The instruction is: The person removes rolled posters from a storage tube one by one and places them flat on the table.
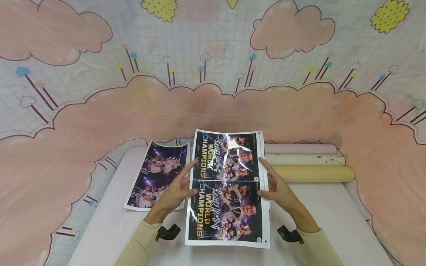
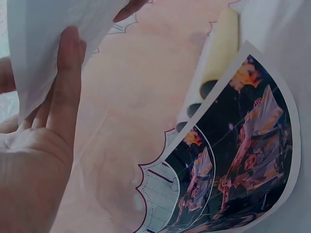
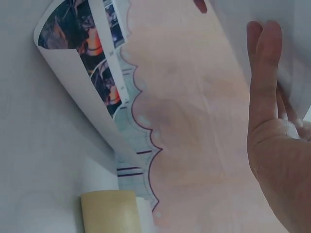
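Note:
A glossy poster sheet (image 1: 229, 210) is held up over the table, carrying two copies of a dark print with "WORLD CHAMPIONS" lettering turned sideways. My left hand (image 1: 174, 195) pinches its left edge, thumb in front and fingers reaching behind. On the opposite edge my right hand (image 1: 283, 192) grips it the same way. Both wrist views show the sheet's plain white back (image 2: 39, 53), with fingers spread against it. Behind my left hand lies a second printed sheet (image 1: 163, 160) with two group photos, its edges curling up.
Three rolls lie side by side at the back right of the white table (image 1: 103, 236): a yellow one (image 1: 316, 174), a white patterned one (image 1: 306, 160) and a pale pink one (image 1: 299, 149). A cloth (image 1: 213, 111) printed with clouds hangs behind and surrounds the table.

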### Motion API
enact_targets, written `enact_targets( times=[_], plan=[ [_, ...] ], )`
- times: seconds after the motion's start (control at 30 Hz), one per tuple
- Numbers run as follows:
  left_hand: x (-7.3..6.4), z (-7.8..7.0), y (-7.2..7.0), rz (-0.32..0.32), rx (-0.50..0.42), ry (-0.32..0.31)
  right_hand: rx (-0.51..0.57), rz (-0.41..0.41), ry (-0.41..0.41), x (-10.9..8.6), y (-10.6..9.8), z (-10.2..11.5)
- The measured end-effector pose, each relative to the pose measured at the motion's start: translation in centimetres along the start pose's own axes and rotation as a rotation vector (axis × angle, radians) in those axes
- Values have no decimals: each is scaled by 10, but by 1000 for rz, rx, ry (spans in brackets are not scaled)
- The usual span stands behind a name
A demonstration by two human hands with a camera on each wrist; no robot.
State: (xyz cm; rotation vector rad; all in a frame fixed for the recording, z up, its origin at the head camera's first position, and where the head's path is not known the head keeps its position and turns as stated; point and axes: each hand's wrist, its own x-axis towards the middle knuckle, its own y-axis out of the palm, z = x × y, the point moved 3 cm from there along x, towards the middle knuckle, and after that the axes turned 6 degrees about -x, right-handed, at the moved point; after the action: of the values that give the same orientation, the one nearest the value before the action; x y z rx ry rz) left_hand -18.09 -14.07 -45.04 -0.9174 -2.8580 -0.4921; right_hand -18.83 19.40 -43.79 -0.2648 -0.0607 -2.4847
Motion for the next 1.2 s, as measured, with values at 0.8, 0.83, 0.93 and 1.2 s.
enact_targets(
  times=[0.8, 0.83, 0.93, 1.2],
  plan=[
    [-3, 4, 3, 112, -300, -24, 70, 227, 29, -6, 0, -7],
    [-2, 5, 2, 115, -305, -27, 81, 214, 34, -6, 0, -7],
    [-1, 7, 2, 112, -314, -45, 106, 167, 44, -6, 0, -7],
    [0, 11, 2, 56, -274, -65, 98, 56, 65, -2, -4, -17]
  ],
)
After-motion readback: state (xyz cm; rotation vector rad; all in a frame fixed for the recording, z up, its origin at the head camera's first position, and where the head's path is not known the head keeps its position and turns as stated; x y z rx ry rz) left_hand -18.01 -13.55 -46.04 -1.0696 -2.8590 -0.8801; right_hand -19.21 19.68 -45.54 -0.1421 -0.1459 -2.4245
